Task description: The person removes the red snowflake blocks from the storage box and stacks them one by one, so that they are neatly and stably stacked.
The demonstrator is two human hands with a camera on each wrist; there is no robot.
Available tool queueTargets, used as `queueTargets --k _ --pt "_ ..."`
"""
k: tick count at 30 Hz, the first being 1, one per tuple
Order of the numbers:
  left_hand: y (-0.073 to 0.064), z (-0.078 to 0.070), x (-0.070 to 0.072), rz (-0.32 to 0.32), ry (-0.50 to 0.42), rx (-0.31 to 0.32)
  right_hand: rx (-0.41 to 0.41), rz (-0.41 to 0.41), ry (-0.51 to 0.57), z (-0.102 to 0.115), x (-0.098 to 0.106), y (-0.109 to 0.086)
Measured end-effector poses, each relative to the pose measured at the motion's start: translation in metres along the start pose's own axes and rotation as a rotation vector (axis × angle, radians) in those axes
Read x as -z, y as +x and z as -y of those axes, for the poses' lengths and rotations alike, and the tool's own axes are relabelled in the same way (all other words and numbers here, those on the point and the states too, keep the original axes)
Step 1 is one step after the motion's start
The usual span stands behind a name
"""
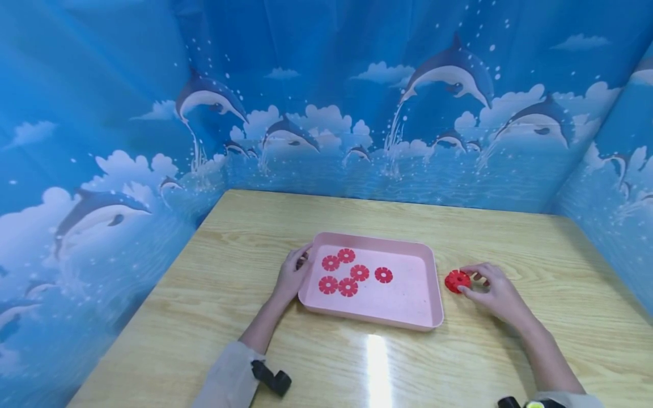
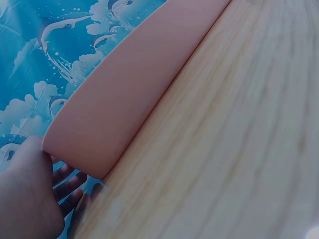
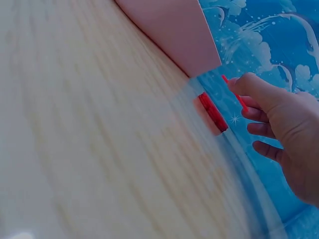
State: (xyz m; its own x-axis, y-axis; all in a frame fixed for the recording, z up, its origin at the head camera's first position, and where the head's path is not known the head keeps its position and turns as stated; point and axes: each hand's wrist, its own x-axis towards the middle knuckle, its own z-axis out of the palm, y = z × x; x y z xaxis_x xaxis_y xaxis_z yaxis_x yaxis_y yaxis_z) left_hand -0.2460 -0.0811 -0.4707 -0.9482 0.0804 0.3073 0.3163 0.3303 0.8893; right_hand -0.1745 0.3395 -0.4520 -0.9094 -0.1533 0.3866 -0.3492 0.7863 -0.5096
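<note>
A pink tray (image 1: 408,294) lies on the table with several red notched discs (image 1: 348,287) spread flat in its left and middle part. My left hand (image 1: 293,275) holds the tray's left rim, with its lower fingers (image 2: 70,188) bent along the outside of the wall. Right of the tray, my right hand (image 1: 492,292) pinches one thin red disc (image 3: 239,99) between thumb and fingers. That disc is tilted on edge, just above a small stack of red discs (image 3: 213,113) on the tabletop.
The wooden table (image 1: 245,226) carries a bright light reflection (image 1: 378,368) in front of the tray. A blue dolphin-print curtain (image 1: 326,130) stands behind the table and along both sides. Black camera straps (image 1: 270,378) sit on the wrists.
</note>
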Motion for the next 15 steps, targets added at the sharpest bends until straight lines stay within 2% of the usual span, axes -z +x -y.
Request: queueTargets --k 15 --pt "0.002 0.003 -0.001 -0.001 0.009 0.016 -0.007 0.013 0.074 -0.014 -0.009 -0.004"
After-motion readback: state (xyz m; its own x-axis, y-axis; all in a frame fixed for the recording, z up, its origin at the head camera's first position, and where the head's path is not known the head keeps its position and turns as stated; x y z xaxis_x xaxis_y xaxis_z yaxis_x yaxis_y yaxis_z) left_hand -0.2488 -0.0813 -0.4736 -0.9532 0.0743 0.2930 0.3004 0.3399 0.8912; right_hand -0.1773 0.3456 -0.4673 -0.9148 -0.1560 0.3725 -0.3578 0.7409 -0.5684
